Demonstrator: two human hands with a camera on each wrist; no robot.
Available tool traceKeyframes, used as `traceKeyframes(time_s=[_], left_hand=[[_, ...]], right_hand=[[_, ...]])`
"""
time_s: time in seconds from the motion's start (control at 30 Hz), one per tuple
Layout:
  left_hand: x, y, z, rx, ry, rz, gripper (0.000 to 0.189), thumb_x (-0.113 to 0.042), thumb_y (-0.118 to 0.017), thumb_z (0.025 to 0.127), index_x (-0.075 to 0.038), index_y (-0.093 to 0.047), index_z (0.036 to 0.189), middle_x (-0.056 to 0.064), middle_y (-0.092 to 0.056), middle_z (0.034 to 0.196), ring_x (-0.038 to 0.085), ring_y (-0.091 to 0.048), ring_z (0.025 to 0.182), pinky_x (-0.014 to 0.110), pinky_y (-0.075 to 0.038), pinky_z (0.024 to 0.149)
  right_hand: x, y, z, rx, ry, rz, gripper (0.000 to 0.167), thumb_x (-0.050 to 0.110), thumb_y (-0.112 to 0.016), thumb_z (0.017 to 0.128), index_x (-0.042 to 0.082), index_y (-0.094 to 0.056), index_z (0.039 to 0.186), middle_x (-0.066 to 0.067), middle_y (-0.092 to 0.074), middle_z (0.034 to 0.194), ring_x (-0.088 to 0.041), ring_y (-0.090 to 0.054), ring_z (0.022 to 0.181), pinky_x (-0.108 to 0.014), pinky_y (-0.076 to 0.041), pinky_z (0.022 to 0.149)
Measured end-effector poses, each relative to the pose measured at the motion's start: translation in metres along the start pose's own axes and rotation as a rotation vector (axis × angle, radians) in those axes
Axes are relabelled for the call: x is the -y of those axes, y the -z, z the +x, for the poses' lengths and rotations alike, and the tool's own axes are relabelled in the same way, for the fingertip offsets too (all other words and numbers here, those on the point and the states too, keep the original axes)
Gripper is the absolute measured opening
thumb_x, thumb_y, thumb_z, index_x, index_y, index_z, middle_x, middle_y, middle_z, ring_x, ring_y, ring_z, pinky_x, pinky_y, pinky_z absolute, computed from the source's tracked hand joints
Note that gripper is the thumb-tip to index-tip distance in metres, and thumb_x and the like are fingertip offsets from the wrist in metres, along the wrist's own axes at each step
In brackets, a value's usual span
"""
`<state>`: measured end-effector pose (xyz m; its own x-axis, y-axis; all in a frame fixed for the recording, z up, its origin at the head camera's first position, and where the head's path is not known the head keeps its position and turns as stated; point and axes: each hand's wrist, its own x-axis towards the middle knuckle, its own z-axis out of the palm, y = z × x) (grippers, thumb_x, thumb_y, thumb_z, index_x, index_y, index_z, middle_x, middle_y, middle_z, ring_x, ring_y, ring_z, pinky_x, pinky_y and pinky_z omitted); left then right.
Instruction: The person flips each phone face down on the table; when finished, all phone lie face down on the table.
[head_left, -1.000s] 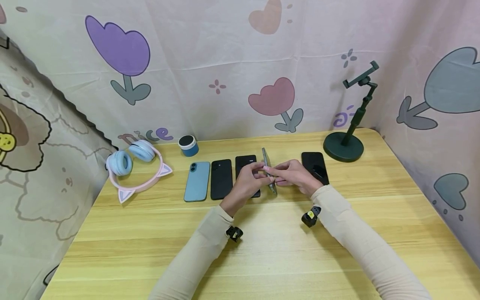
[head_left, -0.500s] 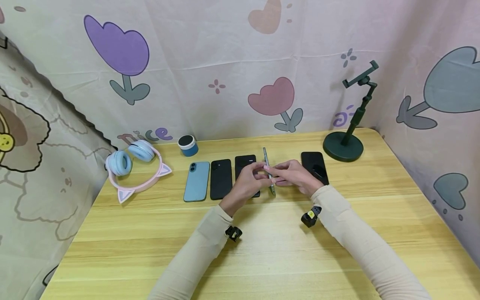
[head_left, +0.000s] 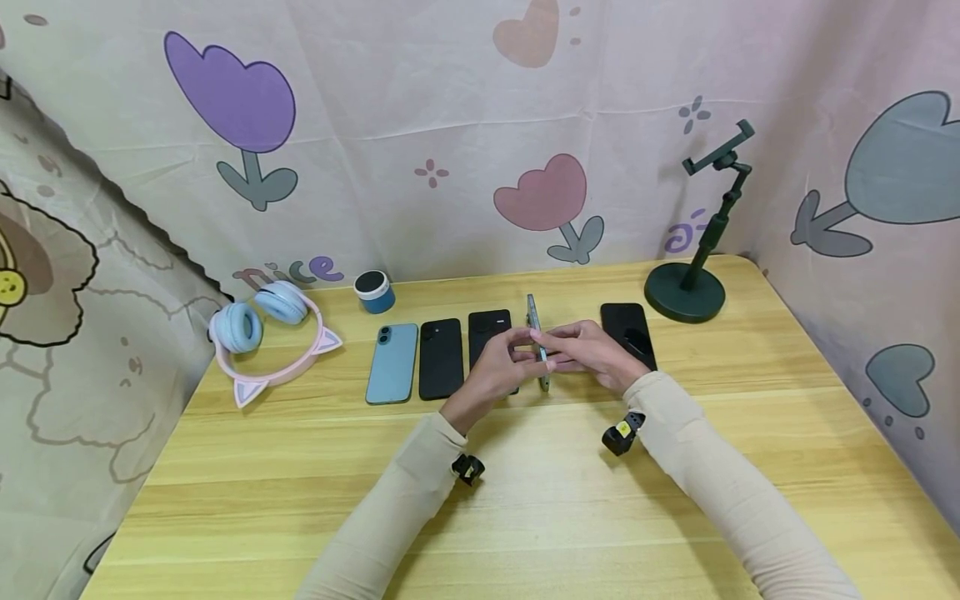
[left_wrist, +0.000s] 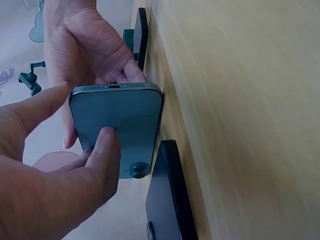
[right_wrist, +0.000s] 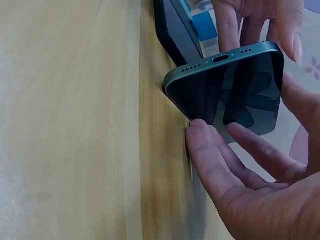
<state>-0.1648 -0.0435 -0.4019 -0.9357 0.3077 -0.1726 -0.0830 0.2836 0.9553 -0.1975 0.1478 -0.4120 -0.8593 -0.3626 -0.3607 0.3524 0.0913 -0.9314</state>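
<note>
A smartphone (head_left: pixel 533 313) with a blue-green back stands on its long side edge between the two hands, seen almost edge-on from the head. My left hand (head_left: pixel 492 371) holds it from the left; in the left wrist view its fingers lie against the phone's back (left_wrist: pixel 125 112) and the thumb is at the upper corner. From the other side my right hand (head_left: pixel 597 350) grips it, fingertips along the lower edge of the dark screen (right_wrist: pixel 200 92) and thumb at the upper edge. A black phone (head_left: pixel 489 323) lies beside the left hand, partly covered by it.
Left of the hands lie a black phone (head_left: pixel 441 360) and a light blue phone (head_left: pixel 392 364). Another black phone (head_left: pixel 627 329) lies by the right hand. A dark green phone stand (head_left: pixel 686 292), blue-and-white cylinder (head_left: pixel 374 293) and cat-ear headphones (head_left: pixel 279 377) sit farther back.
The held phone has turned slightly, its near end shifting a little left so it points straighter away. Both hands keep their hold and have barely moved.
</note>
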Motion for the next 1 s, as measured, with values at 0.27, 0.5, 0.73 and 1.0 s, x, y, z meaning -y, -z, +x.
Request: traceKeyframes(time_s=[0.27,0.5,0.73,1.0], left_hand=[[0.002,-0.001,0.0,0.04,0.019,0.014,0.073,-0.025,-0.08,0.09,-0.009,-0.044,0.152,0.01,-0.051,0.147,0.028,-0.058,0.126,0.042,-0.052,0.099],[0.003,-0.004,0.0,0.059,0.01,0.032,0.071,-0.024,-0.078,0.092,-0.01,-0.044,0.152,0.012,-0.047,0.152,0.033,-0.054,0.132,0.044,-0.05,0.102],[0.003,-0.007,-0.001,0.075,-0.023,0.057,0.069,-0.021,-0.075,0.094,-0.013,-0.043,0.154,0.012,-0.043,0.155,0.038,-0.05,0.134,0.046,-0.048,0.104],[0.003,-0.01,-0.001,0.087,-0.041,0.069,0.072,-0.019,-0.075,0.094,-0.011,-0.04,0.156,0.014,-0.041,0.157,0.038,-0.05,0.134,0.047,-0.049,0.102]], right_hand=[[-0.001,0.001,0.001,0.002,-0.003,0.03,0.061,0.037,-0.075,0.093,-0.003,-0.059,0.137,-0.021,-0.065,0.126,-0.021,-0.071,0.1,-0.034,-0.058,0.087],[0.001,0.002,-0.001,0.001,0.002,0.019,0.064,0.037,-0.074,0.094,-0.004,-0.055,0.14,-0.024,-0.065,0.128,-0.03,-0.068,0.111,-0.038,-0.056,0.091],[0.003,0.004,-0.003,0.007,0.022,0.008,0.059,0.034,-0.071,0.097,-0.005,-0.057,0.138,-0.026,-0.066,0.125,-0.032,-0.068,0.111,-0.041,-0.056,0.091],[0.002,0.008,-0.005,0.001,0.043,0.011,0.057,0.031,-0.071,0.097,-0.006,-0.057,0.138,-0.026,-0.068,0.121,-0.034,-0.069,0.108,-0.04,-0.058,0.087]])
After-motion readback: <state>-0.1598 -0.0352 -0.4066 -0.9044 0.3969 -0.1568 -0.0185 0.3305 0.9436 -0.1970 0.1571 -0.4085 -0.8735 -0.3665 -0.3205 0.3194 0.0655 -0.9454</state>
